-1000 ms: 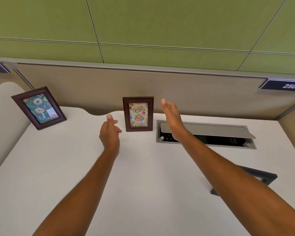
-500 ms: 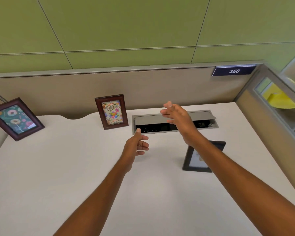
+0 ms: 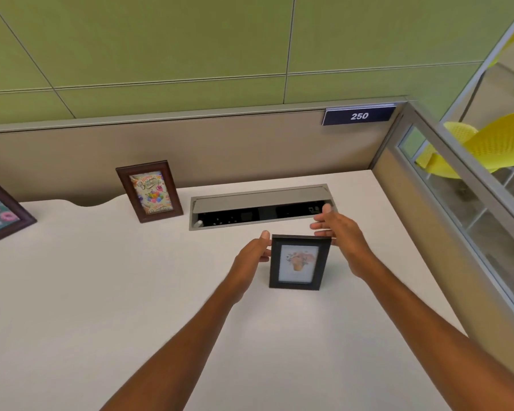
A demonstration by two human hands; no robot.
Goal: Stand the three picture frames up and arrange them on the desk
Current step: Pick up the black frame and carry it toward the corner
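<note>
Here, doughnut frame (image 3: 0, 213) cut off at left edge | birthday frame (image 3: 149, 191) upright by back panel | my left hand (image 3: 252, 254) fingers touching black frame (image 3: 298, 262), upright mid-desk (image 3: 101, 292) | cable tray (image 3: 261, 207) lid up, contents dark, unclear | right hand (image 3: 340, 232) spread open behind frame's corner, contact unclear.

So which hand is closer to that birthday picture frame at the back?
The left. The left hand is at the black frame's left edge, on the side toward the birthday frame. The right hand is beyond the black frame's far upper corner, farther away.
</note>
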